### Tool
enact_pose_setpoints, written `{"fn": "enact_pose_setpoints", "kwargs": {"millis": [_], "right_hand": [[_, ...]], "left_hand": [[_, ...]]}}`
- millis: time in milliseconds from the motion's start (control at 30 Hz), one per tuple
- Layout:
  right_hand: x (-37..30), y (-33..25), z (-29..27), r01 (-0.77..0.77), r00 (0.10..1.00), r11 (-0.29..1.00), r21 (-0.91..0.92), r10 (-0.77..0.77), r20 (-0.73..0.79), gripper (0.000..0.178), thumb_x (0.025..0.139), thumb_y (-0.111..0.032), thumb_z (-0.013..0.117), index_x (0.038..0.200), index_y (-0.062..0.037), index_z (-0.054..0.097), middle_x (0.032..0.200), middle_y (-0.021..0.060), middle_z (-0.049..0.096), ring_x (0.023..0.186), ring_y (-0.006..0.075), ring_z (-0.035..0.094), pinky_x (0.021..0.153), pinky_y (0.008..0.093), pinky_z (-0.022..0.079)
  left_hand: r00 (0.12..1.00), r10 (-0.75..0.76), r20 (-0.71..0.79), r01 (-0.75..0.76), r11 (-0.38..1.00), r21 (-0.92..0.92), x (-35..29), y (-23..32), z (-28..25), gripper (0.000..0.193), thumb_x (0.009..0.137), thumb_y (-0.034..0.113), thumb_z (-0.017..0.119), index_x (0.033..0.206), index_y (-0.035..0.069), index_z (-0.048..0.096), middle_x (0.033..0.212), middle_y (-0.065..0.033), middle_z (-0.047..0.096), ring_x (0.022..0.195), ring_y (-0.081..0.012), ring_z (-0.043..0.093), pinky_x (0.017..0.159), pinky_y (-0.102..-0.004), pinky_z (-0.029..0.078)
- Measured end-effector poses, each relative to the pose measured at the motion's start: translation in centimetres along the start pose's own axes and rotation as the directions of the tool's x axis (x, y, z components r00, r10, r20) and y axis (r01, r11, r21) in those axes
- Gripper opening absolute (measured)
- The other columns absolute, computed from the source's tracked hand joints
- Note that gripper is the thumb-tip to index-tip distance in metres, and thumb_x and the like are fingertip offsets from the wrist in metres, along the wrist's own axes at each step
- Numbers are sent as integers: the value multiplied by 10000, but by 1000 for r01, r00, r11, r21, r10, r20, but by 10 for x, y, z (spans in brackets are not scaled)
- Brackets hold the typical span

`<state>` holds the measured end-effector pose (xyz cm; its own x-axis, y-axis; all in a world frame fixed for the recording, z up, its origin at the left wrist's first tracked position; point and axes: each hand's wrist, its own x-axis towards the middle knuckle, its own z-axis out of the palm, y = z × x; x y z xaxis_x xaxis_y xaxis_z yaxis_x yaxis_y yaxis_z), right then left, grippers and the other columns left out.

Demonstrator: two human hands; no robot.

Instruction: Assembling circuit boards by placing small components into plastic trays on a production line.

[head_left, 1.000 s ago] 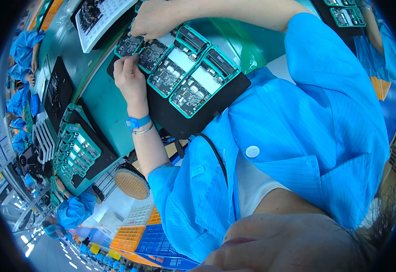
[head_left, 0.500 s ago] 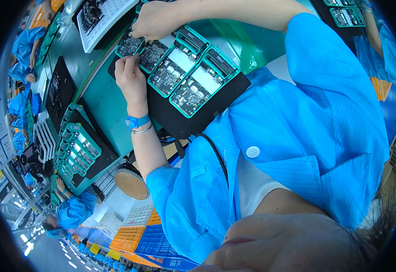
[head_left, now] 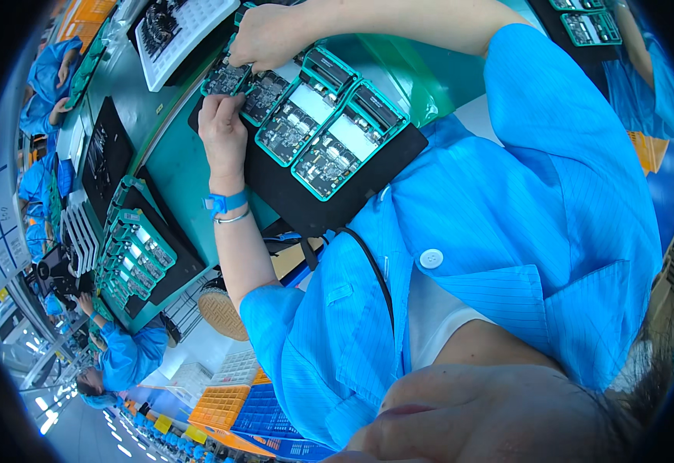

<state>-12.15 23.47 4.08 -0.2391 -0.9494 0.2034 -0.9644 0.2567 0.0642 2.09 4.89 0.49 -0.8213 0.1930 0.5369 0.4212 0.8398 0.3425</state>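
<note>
Several circuit boards in teal frames [head_left: 351, 147] lie in a row on a black mat [head_left: 306, 212]. My left hand [head_left: 222, 127], with a blue wrist strap [head_left: 227, 202], has its fingers pinched together at the lower edge of a circuit board [head_left: 226, 79] at the row's left end. Above that same board, my right hand [head_left: 270, 37] reaches in from the upper right. Its thumb and fingers are closed and point down at the board's upper side. Whatever sits between the fingertips of either hand is hidden or too small to make out.
A white tray [head_left: 186, 42] with small black parts stands at the far left. Further left are a black mat [head_left: 107, 150] with dark parts and more teal-framed boards [head_left: 140, 251]. Green plastic film [head_left: 410, 73] lies right of the row. A co-worker [head_left: 128, 355] sits lower left.
My left hand and wrist have shifted slightly, the wrist to the left. My right hand stays over the same board. The lower-left co-worker's hand has moved up.
</note>
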Motion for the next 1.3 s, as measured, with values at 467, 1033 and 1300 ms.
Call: {"fn": "enact_pose_setpoints", "kwargs": {"millis": [467, 1033, 1300], "right_hand": [[41, 30, -2, -112, 991, 991, 72, 117, -63, 283, 838, -337, 728, 872, -56, 742, 834, 152, 730, 784, 378, 710, 701, 473, 548], [62, 23, 20, -66, 993, 997, -35, 62, -103, 127, 744, -169, 747, 817, -66, 737, 772, 133, 721, 770, 335, 727, 641, 468, 571], [61, 26, 28, -36, 991, 999, -35, 31, -129, 114, 744, -168, 745, 784, -66, 714, 715, 139, 699, 723, 336, 717, 615, 467, 557]], "left_hand": [[940, -212, -267, 237, 969, 66, 28, -44, 2, 54, 875, 27, 735, 924, 45, 747, 887, -131, 661, 786, -297, 670, 705, -390, 542], [961, -139, -240, 172, 978, 118, 21, -48, 9, 110, 843, -32, 696, 908, 53, 720, 904, -130, 633, 807, -338, 653, 697, -421, 534], [965, -124, -230, 160, 976, 145, 22, -46, 10, 130, 826, -50, 686, 895, 55, 720, 895, -124, 630, 817, -332, 651, 709, -423, 536]]}}
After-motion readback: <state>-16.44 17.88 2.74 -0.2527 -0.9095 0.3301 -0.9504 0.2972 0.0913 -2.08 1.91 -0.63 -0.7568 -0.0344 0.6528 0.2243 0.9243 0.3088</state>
